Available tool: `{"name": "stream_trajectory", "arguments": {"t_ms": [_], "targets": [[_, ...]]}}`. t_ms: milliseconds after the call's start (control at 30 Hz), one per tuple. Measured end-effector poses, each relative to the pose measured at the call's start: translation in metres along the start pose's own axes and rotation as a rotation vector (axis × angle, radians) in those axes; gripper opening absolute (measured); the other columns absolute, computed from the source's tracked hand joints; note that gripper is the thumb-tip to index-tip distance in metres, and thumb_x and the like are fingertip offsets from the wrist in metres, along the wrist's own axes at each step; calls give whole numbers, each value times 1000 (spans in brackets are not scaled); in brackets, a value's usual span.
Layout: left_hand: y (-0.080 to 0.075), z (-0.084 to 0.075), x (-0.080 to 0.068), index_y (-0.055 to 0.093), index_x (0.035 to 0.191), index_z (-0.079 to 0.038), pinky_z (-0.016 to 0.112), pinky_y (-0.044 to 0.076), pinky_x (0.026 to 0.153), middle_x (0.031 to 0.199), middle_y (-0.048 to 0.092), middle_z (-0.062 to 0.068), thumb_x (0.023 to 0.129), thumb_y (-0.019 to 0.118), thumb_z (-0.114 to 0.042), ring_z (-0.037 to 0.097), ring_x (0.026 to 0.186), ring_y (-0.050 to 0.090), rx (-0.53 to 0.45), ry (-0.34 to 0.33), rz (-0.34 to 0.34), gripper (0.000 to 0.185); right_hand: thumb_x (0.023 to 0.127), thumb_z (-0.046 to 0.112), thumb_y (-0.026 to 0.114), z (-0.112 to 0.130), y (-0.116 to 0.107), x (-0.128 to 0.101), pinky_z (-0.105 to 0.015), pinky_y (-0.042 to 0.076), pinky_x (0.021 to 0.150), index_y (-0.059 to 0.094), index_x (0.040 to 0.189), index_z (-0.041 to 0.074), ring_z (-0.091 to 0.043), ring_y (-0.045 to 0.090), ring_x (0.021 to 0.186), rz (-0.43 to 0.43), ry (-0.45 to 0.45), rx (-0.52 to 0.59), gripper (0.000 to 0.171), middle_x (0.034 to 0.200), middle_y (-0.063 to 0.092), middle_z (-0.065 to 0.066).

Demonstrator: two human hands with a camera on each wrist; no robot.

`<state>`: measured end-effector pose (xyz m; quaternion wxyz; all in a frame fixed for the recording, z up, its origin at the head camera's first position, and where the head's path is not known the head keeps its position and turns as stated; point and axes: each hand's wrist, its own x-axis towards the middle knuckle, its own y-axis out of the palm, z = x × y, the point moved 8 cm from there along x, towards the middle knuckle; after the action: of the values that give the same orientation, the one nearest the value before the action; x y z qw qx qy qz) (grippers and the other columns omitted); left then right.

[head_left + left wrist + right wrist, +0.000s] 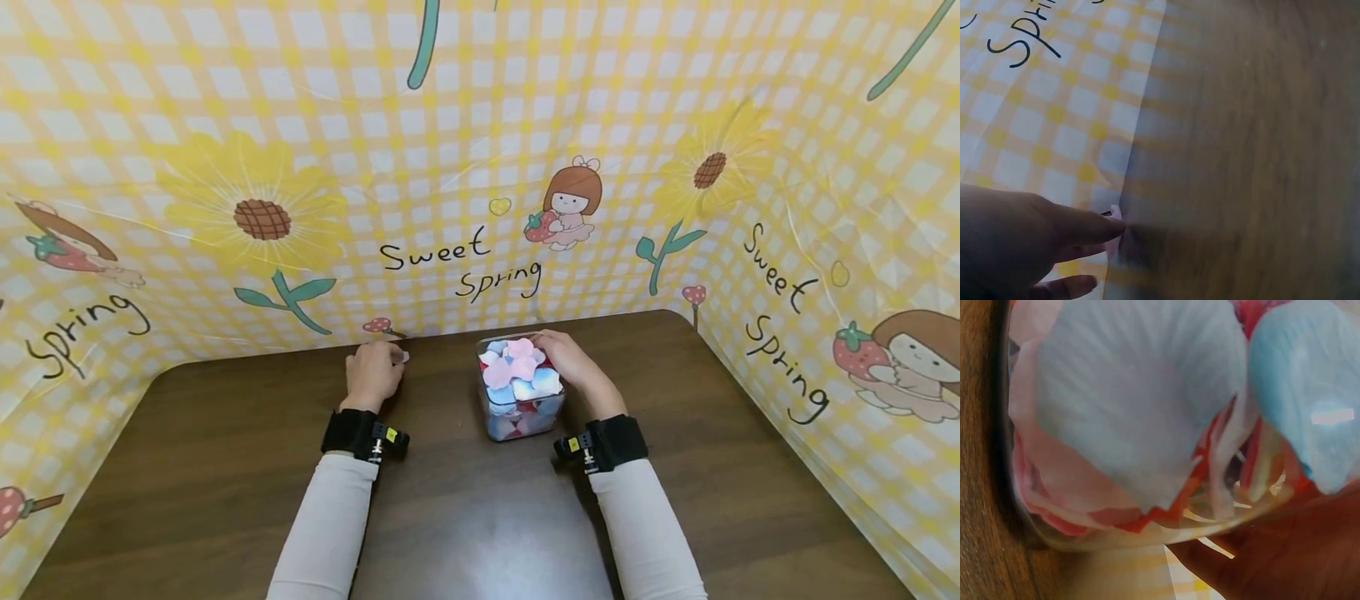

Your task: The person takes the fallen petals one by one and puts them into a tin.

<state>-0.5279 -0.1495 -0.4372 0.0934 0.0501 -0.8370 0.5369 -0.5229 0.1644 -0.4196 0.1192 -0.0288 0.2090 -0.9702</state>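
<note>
Clear box [521, 385], mid-table, heaped with pink, blue and red petals [516, 369]. Right hand [570, 360] wraps its far right side. Left of the box, left hand [372, 372] pinches one pale petal [404, 357] against the table [225, 467]. Judged barely begun; nearly all petals remain inside.

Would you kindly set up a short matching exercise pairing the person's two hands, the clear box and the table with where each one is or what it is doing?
Column one:
1. left hand
2. right hand
3. clear box
4. table

Column two:
A. dark brown wood, bearing everything
B. filled with pink, blue, white and red petals
C. rests on the far side of the box
D. pinches a small pale petal near the backdrop

Pairs: 1-D, 2-C, 3-B, 4-A
</note>
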Motion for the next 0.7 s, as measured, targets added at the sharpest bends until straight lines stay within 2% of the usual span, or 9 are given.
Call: {"name": "stream_trajectory", "arguments": {"t_ms": [133, 233, 300, 367, 400, 467, 567, 633, 700], "targets": [[-7, -3, 0, 82, 99, -9, 56, 41, 87, 101, 77, 10, 96, 72, -16, 36, 96, 67, -11, 32, -58, 12, 105, 16, 37, -1, 0, 0, -51, 37, 112, 62, 126, -10, -38, 53, 126, -4, -1, 3, 42, 131, 60, -26], [-28, -16, -3, 83, 100, -11, 52, 45, 83, 101, 78, 9, 96, 73, -20, 33, 90, 69, -63, 80, -132, 14, 105, 16, 37, -1, 0, 1, -50, 37, 111, 62, 126, -10, -37, 53, 126, -6, -1, 12, 41, 131, 60, -26], [-49, -33, -7, 83, 104, -13, 46, 47, 71, 99, 78, 8, 97, 74, -24, 30, 77, 68, -131, 123, -194, 16, 105, 15, 37, 0, 1, 2, -50, 38, 111, 63, 126, -10, -38, 53, 125, -4, -5, 17, 41, 130, 61, -26], [-69, -58, -13, 82, 107, -14, 40, 45, 56, 90, 78, 8, 97, 73, -26, 26, 60, 62, -208, 180, -250, 18, 106, 15, 37, 1, 0, 2, -50, 38, 110, 63, 126, -10, -38, 54, 124, -4, -10, 20, 41, 129, 61, -26], [-77, -72, -17, 82, 108, -14, 38, 41, 53, 88, 77, 7, 96, 74, -26, 25, 54, 57, -244, 216, -275, 19, 106, 15, 37, 1, 0, 1, -50, 39, 110, 63, 126, -10, -38, 54, 124, -3, -12, 20, 41, 129, 61, -26], [-87, -101, -26, 82, 108, -14, 36, 39, 53, 86, 77, 6, 95, 75, -22, 22, 51, 52, -285, 314, -314, 17, 106, 15, 37, 2, -1, 1, -50, 39, 110, 63, 126, -10, -38, 54, 124, -2, -18, 18, 41, 129, 61, -26], [-84, -139, -39, 81, 110, -16, 37, 40, 67, 93, 79, 5, 92, 78, -16, 21, 62, 58, -273, 437, -321, 19, 106, 16, 37, 1, -2, 0, -50, 39, 109, 63, 125, -10, -38, 54, 123, -5, -19, 18, 41, 128, 61, -26], [-72, -158, -47, 80, 111, -17, 38, 37, 75, 103, 78, 3, 91, 78, -13, 20, 74, 61, -243, 488, -286, 21, 106, 15, 37, 1, -2, 0, -49, 40, 108, 63, 124, -10, -37, 55, 121, -9, -17, 19, 41, 126, 62, -26], [-57, -170, -53, 80, 113, -16, 38, 33, 74, 104, 78, 1, 93, 76, -13, 19, 75, 59, -195, 515, -233, 21, 105, 16, 38, 0, 0, 0, -46, 41, 105, 64, 122, -10, -36, 56, 119, -10, -12, 20, 40, 125, 63, -25]]}}
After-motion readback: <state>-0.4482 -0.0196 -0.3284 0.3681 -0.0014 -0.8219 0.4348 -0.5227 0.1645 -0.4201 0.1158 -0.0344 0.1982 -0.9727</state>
